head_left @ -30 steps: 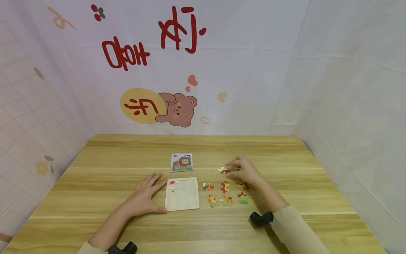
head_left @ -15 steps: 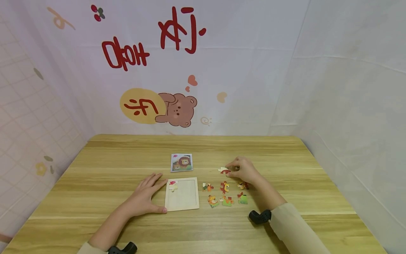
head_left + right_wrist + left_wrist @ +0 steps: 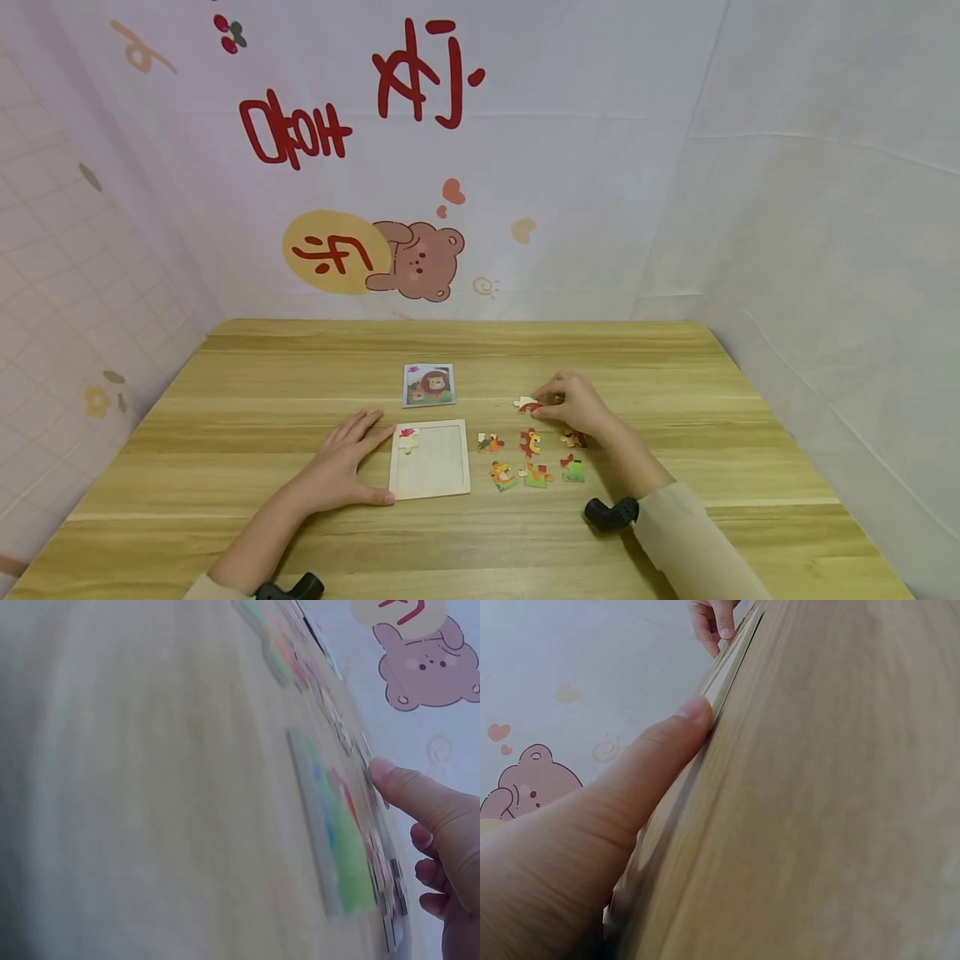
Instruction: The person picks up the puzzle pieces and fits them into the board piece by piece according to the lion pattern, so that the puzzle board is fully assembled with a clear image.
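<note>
In the head view, a square wooden puzzle tray [image 3: 435, 471] lies on the table with one puzzle piece [image 3: 408, 439] in its upper left corner. My left hand [image 3: 347, 462] rests beside it, fingers spread; the thumb [image 3: 694, 712] touches the lower left corner and the index finger reaches the upper left one. Further right, my right hand [image 3: 577, 402] pinches a cream and dark red puzzle piece [image 3: 527, 405] between thumb and index finger. Another piece [image 3: 559, 398] is mostly hidden under that hand. The right wrist view shows the thumb [image 3: 390, 776] extended at the piece edges.
Several loose puzzle pieces lie right of the tray, among them a lion-face piece [image 3: 531, 442] and a green piece [image 3: 573, 470]. Behind the tray lies a lion picture card [image 3: 429, 385]. A white printed cloth [image 3: 570, 167] hangs behind the wooden table [image 3: 300, 350].
My right wrist and sleeve have shifted slightly left, while the fingers stay at the same puzzle piece. My left hand and the tray have kept their places.
</note>
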The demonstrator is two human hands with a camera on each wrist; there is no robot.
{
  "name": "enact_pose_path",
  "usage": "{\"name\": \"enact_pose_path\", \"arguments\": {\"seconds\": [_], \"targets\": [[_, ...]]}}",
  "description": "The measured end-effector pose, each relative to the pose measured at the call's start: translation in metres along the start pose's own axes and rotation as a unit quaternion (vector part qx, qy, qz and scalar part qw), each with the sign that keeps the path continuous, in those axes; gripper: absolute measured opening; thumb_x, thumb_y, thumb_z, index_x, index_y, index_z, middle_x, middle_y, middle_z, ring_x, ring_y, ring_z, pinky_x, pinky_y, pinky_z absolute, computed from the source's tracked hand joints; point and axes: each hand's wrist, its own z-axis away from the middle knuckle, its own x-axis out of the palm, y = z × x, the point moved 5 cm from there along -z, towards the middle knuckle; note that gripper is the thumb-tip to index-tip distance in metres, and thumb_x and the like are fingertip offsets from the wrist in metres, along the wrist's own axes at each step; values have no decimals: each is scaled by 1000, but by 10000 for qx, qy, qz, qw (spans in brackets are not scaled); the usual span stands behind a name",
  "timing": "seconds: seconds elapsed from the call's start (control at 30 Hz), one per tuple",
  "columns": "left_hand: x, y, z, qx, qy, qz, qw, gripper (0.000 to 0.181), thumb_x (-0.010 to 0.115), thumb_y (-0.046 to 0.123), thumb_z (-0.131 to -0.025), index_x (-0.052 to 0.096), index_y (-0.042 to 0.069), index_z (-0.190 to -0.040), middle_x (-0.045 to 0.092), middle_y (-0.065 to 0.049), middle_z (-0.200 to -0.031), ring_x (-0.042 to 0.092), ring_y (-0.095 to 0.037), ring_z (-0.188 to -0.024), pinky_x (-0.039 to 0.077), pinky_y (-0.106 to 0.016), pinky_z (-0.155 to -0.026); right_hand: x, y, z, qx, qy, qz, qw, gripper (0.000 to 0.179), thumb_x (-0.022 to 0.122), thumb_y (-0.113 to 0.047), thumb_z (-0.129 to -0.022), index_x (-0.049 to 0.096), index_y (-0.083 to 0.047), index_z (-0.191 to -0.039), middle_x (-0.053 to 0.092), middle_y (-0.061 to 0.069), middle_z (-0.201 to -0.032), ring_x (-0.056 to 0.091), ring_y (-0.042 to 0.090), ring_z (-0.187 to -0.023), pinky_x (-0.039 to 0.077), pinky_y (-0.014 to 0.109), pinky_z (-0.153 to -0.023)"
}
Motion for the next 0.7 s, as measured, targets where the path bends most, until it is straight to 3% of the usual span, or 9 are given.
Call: {"name": "enact_pose_path", "arguments": {"seconds": [0.33,0.7], "targets": [[-1,1,1,28,-18,-26,10000,107,69,75,-63,43,12,-146,25,-16,-154,14,-43,-140,12,-68,-103,9,-15,0,-88,80,-397,9991,26,82,-25,-77,76,-15,-100,57,-2,-88,49,17,-79,46,31,-64],[1,0,0,48,2,-45,10000,108,69,75,-63,43,12,-146,25,-17,-154,14,-43,-140,12,-68,-103,18,-53,1,-667,165,-452,9966,23,83,-21,-75,76,-13,-96,61,1,-86,48,18,-84,40,34,-71]]}}
